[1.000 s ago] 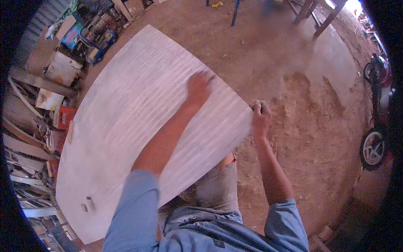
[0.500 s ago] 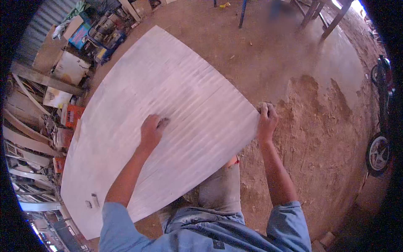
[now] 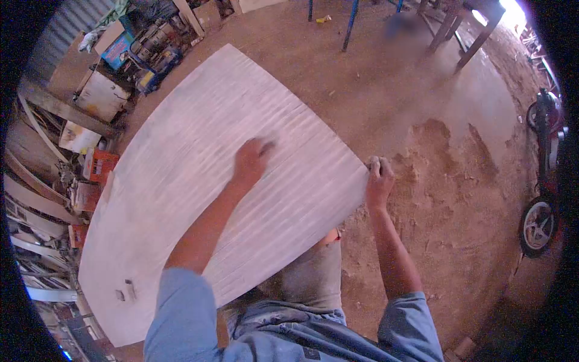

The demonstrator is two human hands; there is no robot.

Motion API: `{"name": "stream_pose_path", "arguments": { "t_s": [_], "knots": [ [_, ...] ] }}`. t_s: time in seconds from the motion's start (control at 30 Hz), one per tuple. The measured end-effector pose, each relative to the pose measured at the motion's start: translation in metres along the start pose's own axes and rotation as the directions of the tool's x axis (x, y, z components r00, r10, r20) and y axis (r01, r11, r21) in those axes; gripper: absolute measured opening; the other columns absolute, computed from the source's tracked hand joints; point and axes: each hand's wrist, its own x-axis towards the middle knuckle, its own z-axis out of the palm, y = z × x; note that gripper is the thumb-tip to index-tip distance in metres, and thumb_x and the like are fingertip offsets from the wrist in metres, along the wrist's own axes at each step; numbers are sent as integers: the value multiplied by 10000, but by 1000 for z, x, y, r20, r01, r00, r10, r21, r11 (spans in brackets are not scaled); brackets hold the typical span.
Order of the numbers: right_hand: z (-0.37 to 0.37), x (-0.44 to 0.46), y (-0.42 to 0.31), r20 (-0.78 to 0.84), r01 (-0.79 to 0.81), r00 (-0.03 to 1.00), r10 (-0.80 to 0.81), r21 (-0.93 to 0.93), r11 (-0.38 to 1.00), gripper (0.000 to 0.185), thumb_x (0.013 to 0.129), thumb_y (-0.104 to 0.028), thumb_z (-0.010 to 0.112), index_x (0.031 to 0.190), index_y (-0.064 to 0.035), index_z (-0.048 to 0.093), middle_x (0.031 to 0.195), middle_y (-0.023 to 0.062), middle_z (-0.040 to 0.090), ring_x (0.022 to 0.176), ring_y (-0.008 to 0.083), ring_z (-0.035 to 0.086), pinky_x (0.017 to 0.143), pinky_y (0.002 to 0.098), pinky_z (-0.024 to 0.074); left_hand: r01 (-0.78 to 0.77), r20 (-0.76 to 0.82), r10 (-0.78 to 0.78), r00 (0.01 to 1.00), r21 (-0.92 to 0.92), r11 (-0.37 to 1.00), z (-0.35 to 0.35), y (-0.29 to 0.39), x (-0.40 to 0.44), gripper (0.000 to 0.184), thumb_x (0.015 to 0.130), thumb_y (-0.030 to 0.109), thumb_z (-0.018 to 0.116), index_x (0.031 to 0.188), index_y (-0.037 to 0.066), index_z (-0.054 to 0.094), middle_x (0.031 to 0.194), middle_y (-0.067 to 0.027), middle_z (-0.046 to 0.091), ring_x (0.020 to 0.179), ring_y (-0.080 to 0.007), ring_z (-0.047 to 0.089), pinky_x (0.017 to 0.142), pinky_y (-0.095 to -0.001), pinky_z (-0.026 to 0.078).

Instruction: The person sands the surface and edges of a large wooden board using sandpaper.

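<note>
A large white panel [image 3: 199,139] with a pointed far end and faint parallel stripes lies across in front of me, over my legs. My left hand [image 3: 251,161] is closed and pressed down on the panel's upper face, near its middle. Something dark grey shows at its fingers, blurred by motion; I cannot tell what it is. At the panel's right corner, my right hand [image 3: 379,181] is wrapped over the edge, its dusty fingers bent. Two or so small greyish pieces [image 3: 120,295] rest on the panel near its lower left end.
Scrap boards, curved strips and orange boxes [image 3: 101,166] crowd the left side. An engine-like machine [image 3: 154,57] stands at the upper left. Blue metal legs [image 3: 350,27] and wooden legs [image 3: 476,39] rise at the back. A motorcycle wheel [image 3: 538,226] is at the right.
My left hand has slid up and to the right across the panel. My right hand stays on the corner. The whole view has shifted slightly.
</note>
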Motion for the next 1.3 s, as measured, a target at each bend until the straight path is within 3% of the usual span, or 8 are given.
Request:
{"name": "stream_pose_path", "arguments": {
  "t_s": [0.13,0.27,0.33,0.77,0.93,1.03,1.1,1.3],
  "knots": [
    [4,2,14,-10,-40,999,41,83,996,201,902,-159,499,839,1,604,705,82,571,685,142,522,643,311,420,100,109,-118,987,152,983,-40,9,-28,232,807,250,618,924,51,639,817,-168,586,820,-335,567,722,-442,453],
    [6,4,11,-46,61,997,-61,-2,998,193,911,-154,498,823,-5,584,695,76,598,618,176,531,591,328,429,-319,-298,321,899,56,946,64,29,67,159,766,156,601,897,70,631,844,-163,608,855,-340,575,730,-449,463],
    [1,1,8,-73,91,993,-94,-40,995,192,910,-158,500,830,-6,586,696,77,599,619,179,534,587,332,429,-103,5,103,995,5,995,67,72,109,177,766,148,578,914,57,614,883,-167,619,879,-348,576,745,-461,464],
    [-3,3,10,47,-42,998,41,39,998,209,905,-186,502,878,-7,606,747,72,611,682,168,538,633,338,434,362,53,-376,925,172,916,-134,-82,-200,173,802,206,642,921,82,664,948,-157,629,943,-360,577,871,-448,445],
    [-2,2,16,54,-97,994,93,93,991,209,912,-188,501,888,-7,602,747,73,586,694,167,513,659,328,429,20,110,-37,993,150,988,-51,-46,-86,221,805,225,631,962,71,651,893,-144,619,866,-339,556,799,-458,425],
    [3,2,23,38,-31,999,29,67,997,221,919,-201,493,876,-11,598,743,70,577,689,173,506,658,328,425,-326,-262,361,895,166,931,47,4,24,234,731,168,634,956,103,636,965,-117,620,908,-333,563,805,-470,425],
    [8,2,34,-5,-55,998,57,135,989,244,927,-199,500,821,-7,609,712,20,581,679,112,496,644,271,413,-52,-36,60,998,178,983,48,53,66,230,817,290,591,884,77,647,891,-123,632,879,-330,574,758,-470,443],
    [4,3,28,53,42,998,-46,81,996,273,933,-236,489,825,-3,581,768,82,607,705,179,525,664,324,431,-102,-83,137,987,331,938,-44,-47,-84,233,833,291,581,959,122,680,865,-152,596,908,-343,537,857,-471,405]
  ]
}}
